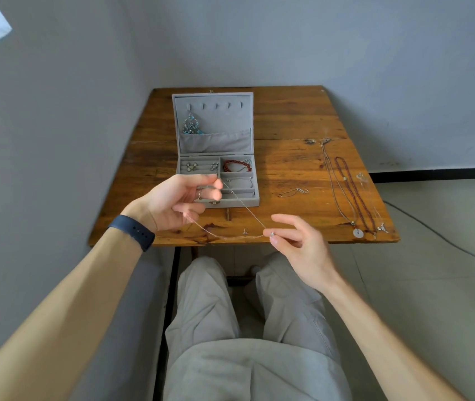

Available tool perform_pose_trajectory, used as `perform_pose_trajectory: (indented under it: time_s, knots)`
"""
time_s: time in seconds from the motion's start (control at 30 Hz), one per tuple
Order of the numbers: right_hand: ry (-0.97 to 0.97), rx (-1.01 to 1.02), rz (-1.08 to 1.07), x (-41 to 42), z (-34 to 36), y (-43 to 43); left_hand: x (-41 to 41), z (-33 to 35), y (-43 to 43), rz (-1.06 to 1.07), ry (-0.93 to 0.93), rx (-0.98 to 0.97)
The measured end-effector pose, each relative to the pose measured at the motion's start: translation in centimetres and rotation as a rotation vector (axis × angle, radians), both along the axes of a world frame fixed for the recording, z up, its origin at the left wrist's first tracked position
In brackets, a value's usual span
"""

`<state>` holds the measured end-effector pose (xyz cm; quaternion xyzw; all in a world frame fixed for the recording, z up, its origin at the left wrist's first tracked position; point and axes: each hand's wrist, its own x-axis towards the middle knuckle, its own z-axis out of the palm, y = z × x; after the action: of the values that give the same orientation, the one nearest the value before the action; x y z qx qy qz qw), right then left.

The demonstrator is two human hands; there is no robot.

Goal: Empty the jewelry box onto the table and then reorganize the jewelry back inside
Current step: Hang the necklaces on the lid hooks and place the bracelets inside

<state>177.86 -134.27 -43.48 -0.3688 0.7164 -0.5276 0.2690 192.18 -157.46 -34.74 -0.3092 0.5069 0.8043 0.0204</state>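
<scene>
Silver chain (pixel 245 209), hair-fine, was pinched at one end by the left hand (pixel 178 201), at a small silver fitting by the right hand (pixel 297 244), other fingers loose. Risk: slack loop could knot or snag the rough plank table (pixel 288 125). Grey felt box (pixel 224 120) stood open just beyond the left hand.

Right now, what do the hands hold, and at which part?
A thin chain necklace: the left hand pinches the chain, the right hand its small silver piece.

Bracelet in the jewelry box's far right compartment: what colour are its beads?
The bracelet has dark red beads; the head view shows it best.
</scene>
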Motion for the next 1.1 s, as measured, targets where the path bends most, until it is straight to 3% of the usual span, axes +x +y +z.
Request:
perform_pose_trajectory:
  time_s: [0.23,0.37,0.43,0.53,0.67,0.8,0.93,1.1]
  knots:
    - [-0.051,-0.055,-0.038,-0.6,0.0,-0.9,1.0,0.8,-2.3,-0.078,-0.023,0.12]
    - [-0.039,-0.066,-0.076,-1.1,-0.2,-0.9,1.8,1.2,-3.4,-0.042,-0.008,0.068]
    - [0.052,-0.042,-0.085,-1.1,-0.3,-1.0,1.9,0.9,-3.5,-0.051,0.003,0.038]
    - [0.345,-0.068,-0.101,-0.8,-0.8,-1.3,1.6,0.2,-3.0,0.018,0.042,0.055]
    - [0.482,-0.128,-0.111,-0.4,-1.6,-1.6,0.6,-0.8,-1.9,0.101,0.099,0.091]
    - [0.517,-0.127,-0.183,-0.8,-1.9,-1.3,0.8,-1.4,-1.7,0.123,0.069,0.013]
    - [0.521,-0.114,-0.203,-2.0,-1.7,-0.7,1.5,-2.3,-1.9,0.306,0.239,0.147]
    - [0.311,-0.066,-0.17,-1.0,-1.5,-0.8,1.5,-4.2,-1.1,0.473,0.382,0.291]
